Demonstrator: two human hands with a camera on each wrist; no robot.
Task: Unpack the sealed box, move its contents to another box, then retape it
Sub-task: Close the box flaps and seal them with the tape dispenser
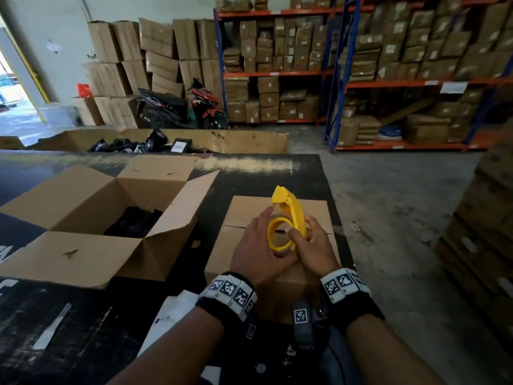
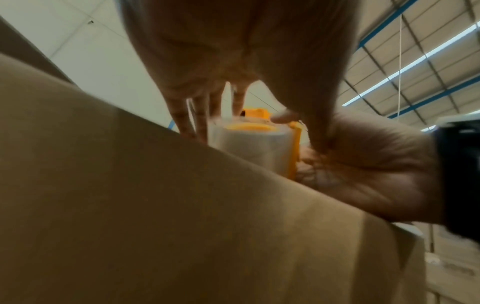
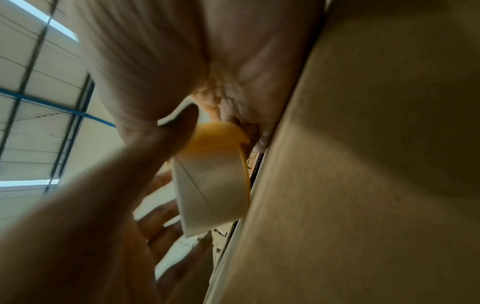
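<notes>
Head view: my left hand [image 1: 256, 252] and right hand [image 1: 313, 244] both grip the yellow plastic tape dispenser [image 1: 288, 218], fingers curled round its ring, above the closed cardboard box [image 1: 244, 212] on the dark bench [image 1: 277, 173]. The open box [image 1: 91, 254] with black contents stands to the left.

Left wrist view: smooth translucent tape roll [image 2: 249, 148].

Right wrist view: the roll touches matte cardboard.

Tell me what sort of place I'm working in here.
Most likely a warehouse or stockroom: tall orange-and-blue pallet racks packed with cartons, more cardboard boxes stacked against the wall, a bare concrete floor, and parked motorbikes by the wall.
</notes>
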